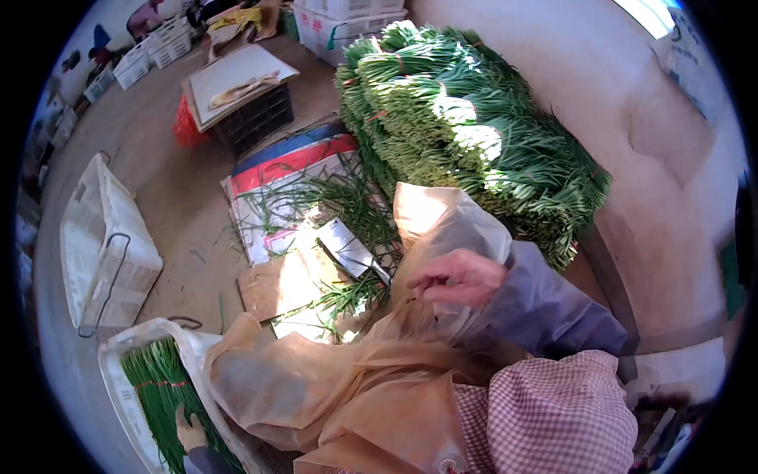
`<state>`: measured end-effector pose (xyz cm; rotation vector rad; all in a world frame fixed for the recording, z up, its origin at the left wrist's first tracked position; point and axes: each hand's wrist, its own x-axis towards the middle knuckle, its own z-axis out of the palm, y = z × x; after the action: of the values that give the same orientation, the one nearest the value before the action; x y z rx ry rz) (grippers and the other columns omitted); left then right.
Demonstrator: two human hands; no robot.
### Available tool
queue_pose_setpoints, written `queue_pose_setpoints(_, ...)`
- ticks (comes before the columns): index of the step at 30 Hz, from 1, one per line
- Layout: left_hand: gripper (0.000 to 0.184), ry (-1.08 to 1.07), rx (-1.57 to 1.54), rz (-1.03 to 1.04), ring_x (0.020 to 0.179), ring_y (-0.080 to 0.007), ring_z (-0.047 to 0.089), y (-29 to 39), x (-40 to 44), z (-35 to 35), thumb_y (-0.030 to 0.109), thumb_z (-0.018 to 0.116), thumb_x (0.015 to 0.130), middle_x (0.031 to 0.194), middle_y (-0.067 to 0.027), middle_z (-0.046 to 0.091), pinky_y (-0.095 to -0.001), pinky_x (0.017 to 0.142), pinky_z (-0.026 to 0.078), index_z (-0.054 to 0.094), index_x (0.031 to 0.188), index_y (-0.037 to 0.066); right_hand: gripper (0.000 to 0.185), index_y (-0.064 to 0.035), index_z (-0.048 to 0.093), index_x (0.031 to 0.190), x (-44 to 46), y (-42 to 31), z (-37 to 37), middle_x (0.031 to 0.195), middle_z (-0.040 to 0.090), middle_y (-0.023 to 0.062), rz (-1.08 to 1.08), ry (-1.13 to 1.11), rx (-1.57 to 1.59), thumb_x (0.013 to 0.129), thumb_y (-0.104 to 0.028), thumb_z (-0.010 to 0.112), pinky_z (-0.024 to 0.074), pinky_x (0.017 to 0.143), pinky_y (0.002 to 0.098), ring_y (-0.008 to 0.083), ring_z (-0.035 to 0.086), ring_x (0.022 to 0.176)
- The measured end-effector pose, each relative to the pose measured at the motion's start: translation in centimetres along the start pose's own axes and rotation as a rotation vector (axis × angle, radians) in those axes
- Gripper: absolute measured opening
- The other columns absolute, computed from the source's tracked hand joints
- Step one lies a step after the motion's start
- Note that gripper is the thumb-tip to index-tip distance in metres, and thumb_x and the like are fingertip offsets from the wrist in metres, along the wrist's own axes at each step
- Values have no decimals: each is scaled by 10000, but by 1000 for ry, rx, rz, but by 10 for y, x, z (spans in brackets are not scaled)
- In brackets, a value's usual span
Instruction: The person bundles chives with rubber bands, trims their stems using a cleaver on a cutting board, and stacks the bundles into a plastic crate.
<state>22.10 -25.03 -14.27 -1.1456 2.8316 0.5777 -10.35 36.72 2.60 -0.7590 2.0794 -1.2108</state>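
My left hand (pixel 190 431) reaches down into a white plastic crate (pixel 110 365) at the lower left. It lies on green bundles of garlic chives (pixel 162 379) tied with red bands, its fingers stretched out flat. My right hand (pixel 458 278) is above my lap, with loosely curled fingers and nothing visible in them. A translucent brownish plastic apron (pixel 316 379) covers my legs. In front of me a cleaver (pixel 347 246) with a broad blade rests near a wooden board (pixel 272 286), among loose green trimmings (pixel 347 197).
A large pile of bundled greens (pixel 474 126) leans along the wall at right. Another white crate (pixel 118 245) stands at left. Beyond the trimmings is a dark crate (pixel 257 118) topped with a board (pixel 237 79). White crates (pixel 347 28) stand at the back; a person (pixel 144 20) is far off.
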Motion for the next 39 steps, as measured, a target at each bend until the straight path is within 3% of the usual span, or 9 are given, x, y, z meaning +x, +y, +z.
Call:
queue_pose_setpoints(3, 545, 234, -3, 229, 1298, -369, 490, 91, -3, -30, 100, 596, 856, 1387, -223, 528, -417, 1101, 353, 494, 1376, -27, 220, 26, 642, 1136, -71, 5, -77, 943, 691, 82, -13, 430, 35, 929, -36, 600, 540, 731, 277, 149, 641, 816)
queue_pose_setpoints(8, 522, 140, -261, 540, 1276, -362, 509, 278, -25, -44, 169, 605, 910, 1373, -228, 532, -425, 1088, 365, 489, 1373, -43, 300, 17, 626, 1138, -202, 112, -188, 982, 688, 119, 114, 1200, -266, 870, 84, 510, 517, 753, 273, 153, 641, 874)
queue_pose_setpoints(11, 511, -96, -358, 577, 1228, -355, 551, 367, -50, -38, 200, 629, 918, 1317, -224, 570, -426, 1039, 419, 509, 1349, -46, 540, -3, 576, 1261, -232, 112, -170, 1139, 647, 186, 293, 1220, -579, 752, 148, 477, 510, 885, 337, 269, 624, 1089)
queue_pose_setpoints(12, 507, -200, -438, 537, 1209, -352, 565, 390, -54, -33, 207, 641, 916, 1292, -221, 587, -426, 1021, 438, 519, 1338, -48, 757, -36, 463, 1399, -245, 122, -172, 1346, 515, 225, 252, 930, -879, 660, 113, 527, 423, 1047, 427, 384, 461, 1315)
queue_pose_setpoints(16, 461, -280, -268, 860, 1126, -343, 616, 455, -53, -4, 175, 691, 877, 1166, -209, 653, -417, 959, 479, 577, 1277, -25, 964, -93, 277, 1507, -221, 110, -158, 1505, 338, 183, 525, 420, -1006, 650, -50, 715, 242, 1163, 515, 410, 243, 1444)
queue_pose_setpoints(22, 426, -369, -128, 1265, 1032, -346, 648, 541, -89, 33, 151, 708, 856, 1113, -202, 675, -402, 925, 493, 609, 1249, 19, 764, -68, 397, 1399, -209, 178, -203, 1395, 464, 155, 86, 426, -1031, 720, -158, 733, 290, 1116, 500, 346, 394, 1357)
queue_pose_setpoints(32, 498, -920, -541, 856, 1196, -213, 593, 530, -109, 35, 262, 660, 950, 1263, -127, 644, -350, 1030, 451, 535, 1358, 4, 830, 17, 442, 1358, -218, 74, -171, 1217, 606, 175, -151, 924, -559, 676, -150, 884, 503, 954, 379, 276, 600, 1151)
queue_pose_setpoints(38, 548, -1847, -1349, 486, 1177, -295, 599, 550, -99, 71, 404, 526, 1010, 1272, -156, 622, -418, 1018, 478, 501, 1371, -7, 767, 29, 488, 1302, -100, -39, -113, 1257, 559, 201, -681, 875, -699, 689, -239, 862, 427, 1019, 469, 355, 549, 1169)
queue_pose_setpoints(39, 555, -1782, -1442, 529, 1200, -275, 578, 550, -93, 62, 413, 503, 1015, 1318, -143, 583, -419, 1037, 466, 474, 1394, 10, 758, 30, 495, 1293, -79, -55, -97, 1263, 551, 205, -776, 863, -705, 691, -253, 858, 414, 1030, 483, 368, 541, 1172)
